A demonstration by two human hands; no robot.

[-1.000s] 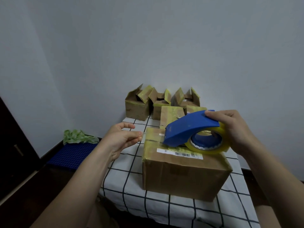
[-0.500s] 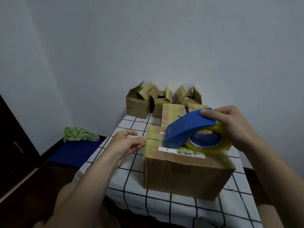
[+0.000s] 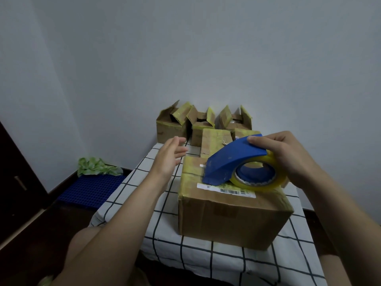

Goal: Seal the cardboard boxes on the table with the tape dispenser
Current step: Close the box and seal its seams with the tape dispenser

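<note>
Tape dispenser (image 3: 231, 159) sits on top of the front box (image 3: 226, 215); its blue nose is down on the lid left of centre, and its yellow tape roll (image 3: 258, 183) rests on the lid's right part; the nose tip meets the upper edge of the white barcode label (image 3: 226, 190). R hand (image 3: 288, 155) grips it from the right & above; fingertips curl over the back of the blue cover, palm against the roll's far side (thumb hidden, so we can't place it); the dispenser thus lies under & left of that hand. L hand (image 3: 169, 158) holds nothing; fingers straight & close together, palm turned toward the box, in the air just beside the lid's left rear corner; whether it touches the cardboard we can't tell. Box flaps are down, w/ yellowish tape along the edges; the box stands on the checked cloth (image 3: 127, 195) near the table's front. Just behind it is a smaller closed box (image 3: 214, 143); further back, against the wall (image 3: 206, 58), three open boxes (image 3: 198, 135) w/ flaps up. On the floor to the left, a blue mat (image 3: 90, 188) w/ a green crumpled bundle (image 3: 97, 168) at its far end; dark cabinet (image 3: 12, 172) at the left edge.
</note>
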